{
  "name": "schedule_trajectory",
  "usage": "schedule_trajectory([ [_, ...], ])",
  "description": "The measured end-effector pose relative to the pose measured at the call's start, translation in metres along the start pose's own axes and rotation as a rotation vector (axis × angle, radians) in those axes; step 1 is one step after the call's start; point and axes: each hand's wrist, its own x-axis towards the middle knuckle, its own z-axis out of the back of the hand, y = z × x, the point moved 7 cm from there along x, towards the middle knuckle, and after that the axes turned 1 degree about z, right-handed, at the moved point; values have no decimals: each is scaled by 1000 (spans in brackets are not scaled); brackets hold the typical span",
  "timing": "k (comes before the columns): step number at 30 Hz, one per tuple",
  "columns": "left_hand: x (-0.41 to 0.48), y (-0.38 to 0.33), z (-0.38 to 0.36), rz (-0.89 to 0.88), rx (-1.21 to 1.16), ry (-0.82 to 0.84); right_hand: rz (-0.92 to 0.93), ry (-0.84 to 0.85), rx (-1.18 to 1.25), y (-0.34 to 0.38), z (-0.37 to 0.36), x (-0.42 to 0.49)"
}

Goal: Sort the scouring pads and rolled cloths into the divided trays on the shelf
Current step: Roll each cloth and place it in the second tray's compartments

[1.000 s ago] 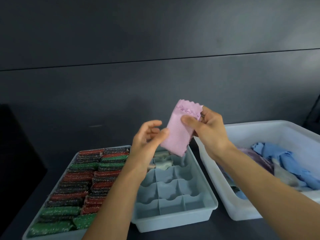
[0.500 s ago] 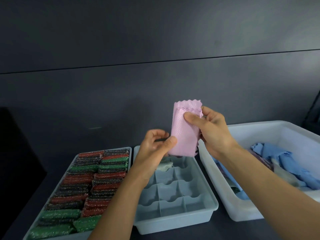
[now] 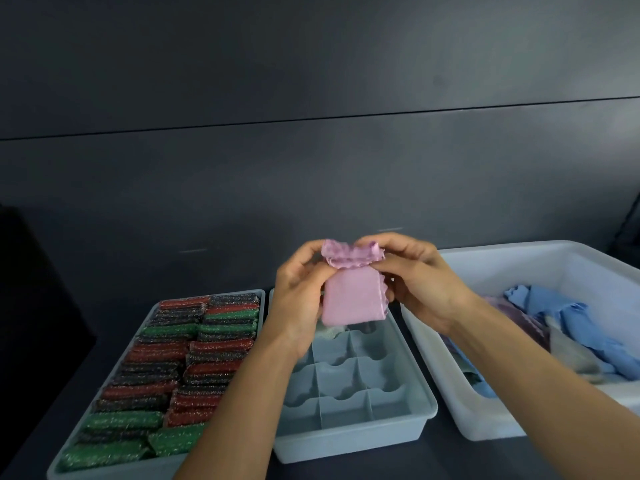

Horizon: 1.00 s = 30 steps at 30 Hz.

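Head view:
- Two bare hands are raised in front of a dark wall, over a dark shelf [image 3: 450, 460].
- A pink cloth [image 3: 353, 301] is held between them in the air, above the far end of the middle tray. It is folded to a narrow upright panel. Its scalloped top edge is bunched and turned over.
- The left hand [image 3: 298, 299] grasps the cloth's left side, fingers curled onto the bunched top edge.
- The right hand [image 3: 415, 282] grasps the right side, thumb and fingers pinching the same edge.
- Left tray [image 3: 131, 470]: pale grey, packed with scouring pads [image 3: 180, 368] standing on edge in two columns. They are red, green and dark, all glittery.
- Middle tray [image 3: 349, 441]: pale blue, just beside the left one. Wavy-topped dividers split it into cells, three across.
- A pale rolled cloth [image 3: 332, 332] sits in a far cell, mostly hidden behind the pink cloth and the left hand.
- White bin [image 3: 491, 424]: to the right, deeper and larger. It holds a loose heap of unrolled cloths [image 3: 561, 318], mostly blue, with purple and greyish pieces among them. The right forearm crosses its near corner.
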Motion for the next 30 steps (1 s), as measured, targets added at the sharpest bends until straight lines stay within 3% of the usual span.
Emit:
schedule_trajectory([
  [2,0,-1,2,38,-64,13,45,15,-41,3,-1,0],
  [5,0,7,6,182,-164,20,194,4,-327,14,-1,0],
  [8,-4,13,4,289,33,121,282,12,-543,19,-4,1],
  [14,-3,2,15,61,160,31,153,-175,-208,4,11,2],
  [17,-3,-2,13,-33,196,22,5,-28,-235,-15,2,3],
  [19,-2,-3,11,-62,193,46,10,14,-208,-20,-1,5],
  [24,6,5,8,46,12,175,-94,63,127,-30,6,11],
  [30,31,26,11,216,-32,281,-195,100,71,-42,21,28],
])
